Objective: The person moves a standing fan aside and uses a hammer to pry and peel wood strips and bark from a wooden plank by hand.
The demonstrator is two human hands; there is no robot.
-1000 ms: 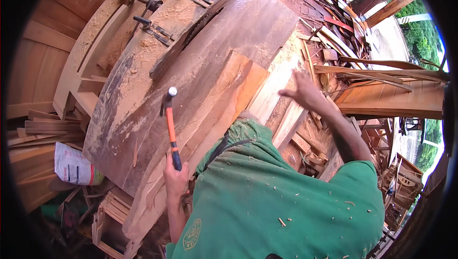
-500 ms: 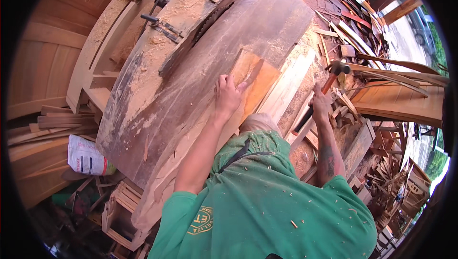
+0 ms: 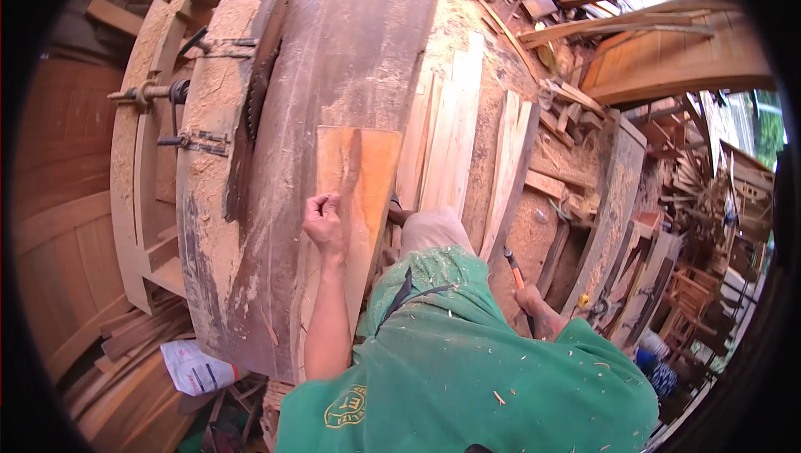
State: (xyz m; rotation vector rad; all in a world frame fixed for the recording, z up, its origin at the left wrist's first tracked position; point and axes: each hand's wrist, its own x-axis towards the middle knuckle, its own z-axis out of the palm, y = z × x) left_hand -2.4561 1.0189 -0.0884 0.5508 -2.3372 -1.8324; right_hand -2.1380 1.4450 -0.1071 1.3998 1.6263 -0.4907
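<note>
My left hand (image 3: 324, 221) is closed, its fingers curled together over the left edge of a flat orange-brown wooden board (image 3: 377, 173). Whatever sits in those fingers, if anything, is too small to make out. A dark brown streak or strip runs lengthwise along the board. The board lies on the worn brown top of a saw table (image 3: 288, 274), to the right of a toothed circular saw blade (image 3: 265, 90). Down at my right side, off the table, my right hand (image 3: 538, 309) grips a hammer (image 3: 515, 272) with an orange and black handle.
Clamps (image 3: 204, 143) stand left of the blade amid sawdust. Pale planks (image 3: 450, 132) lie right of the table, with a long beam (image 3: 609, 194) and scrap wood beyond. A white bag (image 3: 198, 367) sits at the lower left. Wooden panels (image 3: 680, 52) lean at the upper right.
My right hand has lowered the hammer from beside the planks to my right side. My left hand has gone from lying on the board to closed fingers. The view has turned.
</note>
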